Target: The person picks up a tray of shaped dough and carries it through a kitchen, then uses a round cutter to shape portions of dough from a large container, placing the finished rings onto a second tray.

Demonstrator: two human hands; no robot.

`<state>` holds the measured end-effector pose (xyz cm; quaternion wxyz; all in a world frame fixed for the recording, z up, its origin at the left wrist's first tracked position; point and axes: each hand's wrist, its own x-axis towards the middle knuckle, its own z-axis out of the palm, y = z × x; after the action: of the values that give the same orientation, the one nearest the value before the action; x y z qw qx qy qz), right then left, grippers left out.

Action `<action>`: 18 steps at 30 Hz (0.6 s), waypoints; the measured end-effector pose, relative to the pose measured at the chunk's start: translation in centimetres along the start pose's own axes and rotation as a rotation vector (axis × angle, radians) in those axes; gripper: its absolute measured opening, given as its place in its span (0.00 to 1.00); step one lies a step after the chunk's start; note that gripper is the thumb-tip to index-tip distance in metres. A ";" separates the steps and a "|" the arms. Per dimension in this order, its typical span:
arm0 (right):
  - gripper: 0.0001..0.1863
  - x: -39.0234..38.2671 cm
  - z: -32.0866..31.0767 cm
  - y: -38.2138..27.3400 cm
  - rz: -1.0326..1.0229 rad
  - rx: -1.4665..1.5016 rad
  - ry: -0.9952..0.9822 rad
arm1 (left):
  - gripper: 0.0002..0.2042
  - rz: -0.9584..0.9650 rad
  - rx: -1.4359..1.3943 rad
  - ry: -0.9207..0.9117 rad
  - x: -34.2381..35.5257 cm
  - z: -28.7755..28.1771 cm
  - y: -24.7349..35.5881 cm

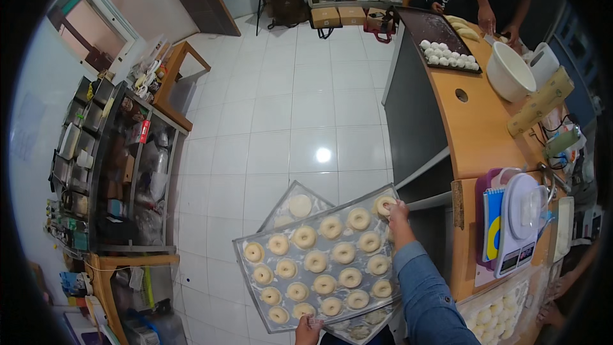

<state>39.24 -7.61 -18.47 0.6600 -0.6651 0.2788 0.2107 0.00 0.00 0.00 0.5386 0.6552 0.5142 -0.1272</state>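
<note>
Fingers [309, 324] of both hands [399, 213] clamped on one tray [314, 220], at least twenty-one dough rings [343, 252], second tray [279, 209] beneath.

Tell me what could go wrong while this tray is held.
The right hand grips the tray close to a corner ring and might dent it. The left hand is near another ring and may smudge it. A lower tray shows beneath, so the two could knock together.

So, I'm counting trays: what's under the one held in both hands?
Beneath the held tray, part of another tray shows beyond its far edge, bearing a pale round piece. Other pieces show past the near edge; whatever lies between is covered.
</note>
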 end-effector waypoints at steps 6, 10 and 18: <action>0.20 0.9 1.2 -0.6 -0.022 0.078 -0.010 | 0.18 0.090 -0.013 -0.011 1.5 0.1 1.6; 0.22 1.3 1.0 0.3 -0.113 -0.065 -0.012 | 0.16 0.129 0.064 0.027 2.4 0.2 0.4; 0.19 -1.3 -3.3 -0.2 -0.395 -0.689 0.132 | 0.17 0.123 0.155 0.043 2.1 0.2 0.9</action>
<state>38.06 -10.75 -17.36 0.4070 -0.9002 0.1004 0.1179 1.76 1.04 -1.12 0.4818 0.7279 0.4731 -0.1195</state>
